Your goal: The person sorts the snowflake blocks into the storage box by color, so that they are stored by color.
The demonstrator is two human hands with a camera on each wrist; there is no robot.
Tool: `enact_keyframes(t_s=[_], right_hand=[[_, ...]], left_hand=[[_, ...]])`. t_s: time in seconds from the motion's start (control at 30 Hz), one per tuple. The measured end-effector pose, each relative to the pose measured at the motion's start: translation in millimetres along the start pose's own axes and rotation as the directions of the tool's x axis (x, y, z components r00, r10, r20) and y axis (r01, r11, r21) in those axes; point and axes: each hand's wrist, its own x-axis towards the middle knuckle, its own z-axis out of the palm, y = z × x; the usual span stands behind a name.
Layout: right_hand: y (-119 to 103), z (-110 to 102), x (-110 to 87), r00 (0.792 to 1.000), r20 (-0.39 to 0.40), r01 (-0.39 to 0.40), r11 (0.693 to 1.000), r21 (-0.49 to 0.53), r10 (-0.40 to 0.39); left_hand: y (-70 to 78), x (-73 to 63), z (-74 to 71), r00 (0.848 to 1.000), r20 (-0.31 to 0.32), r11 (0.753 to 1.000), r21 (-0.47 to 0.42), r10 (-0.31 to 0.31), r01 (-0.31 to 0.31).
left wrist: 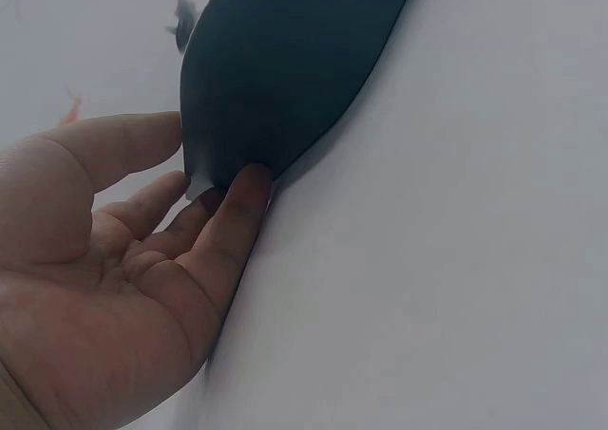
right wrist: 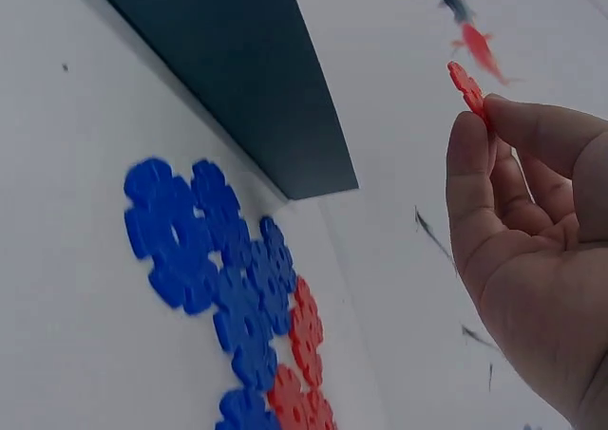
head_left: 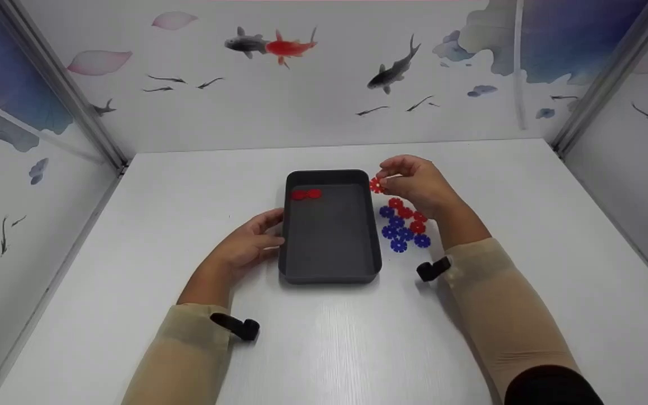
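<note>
My right hand (head_left: 414,183) pinches a red flower-shaped plastic disc (head_left: 377,184) between thumb and fingertips, raised beside the tray's far right corner. In the right wrist view the disc (right wrist: 466,89) appears almost edge-on at the fingertips. A dark grey rectangular tray (head_left: 332,247) lies on the table, with two red pieces (head_left: 306,194) side by side near its far left corner. Extended fingers of my left hand (head_left: 248,244) touch the tray's left wall; the left wrist view has them against the tray's side (left wrist: 275,79).
To the right of the tray lies a loose group of notched discs, several blue (head_left: 399,244) and several red (head_left: 417,226). The white table (head_left: 324,349) is bordered by panels (head_left: 324,107) with painted fish, at the back and both sides.
</note>
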Motion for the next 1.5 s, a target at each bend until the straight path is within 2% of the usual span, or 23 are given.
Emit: enact_keyframes(t_s=[0.23,0.43,0.73,0.9,1.07,1.23,1.37,1.5], right_hand=[[-21,41,-4.0,0.999,-0.008,0.039,0.999,0.037,-0.039],[-30,70,11.2,0.999,-0.033,0.005,0.999,0.054,-0.004],[-20,92,46.9,0.995,0.011,-0.102,0.972,0.212,0.102],[-10,103,58.9,0.988,-0.023,-0.141,0.961,0.238,0.150],[2,107,65.6,0.982,-0.079,-0.156,0.972,0.175,0.172],[11,109,67.2,0.985,-0.128,-0.124,0.992,-0.034,0.119],[15,111,67.0,0.986,-0.149,-0.104,0.980,-0.170,0.079],[15,112,66.7,0.986,-0.151,-0.103,0.968,-0.228,0.069]], left_hand=[[-0.8,-0.2,-0.1,1.000,-0.008,1.000,0.004,0.002,-0.002],[-1.3,-0.7,0.2,1.000,-0.006,1.000,-0.006,0.004,-0.004],[-1.7,0.5,-0.9,1.000,0.001,1.000,-0.004,-0.008,0.008],[2.0,-0.9,1.3,1.000,-0.009,1.000,0.014,-0.024,0.024],[3.2,-0.9,2.0,1.000,-0.005,1.000,0.016,-0.026,0.026],[2.0,-0.6,0.9,1.000,-0.003,1.000,0.012,-0.020,0.020],[1.0,-0.5,1.3,1.000,-0.005,1.000,0.007,-0.017,0.017],[0.8,-0.7,1.0,1.000,-0.014,1.000,0.007,-0.016,0.016]])
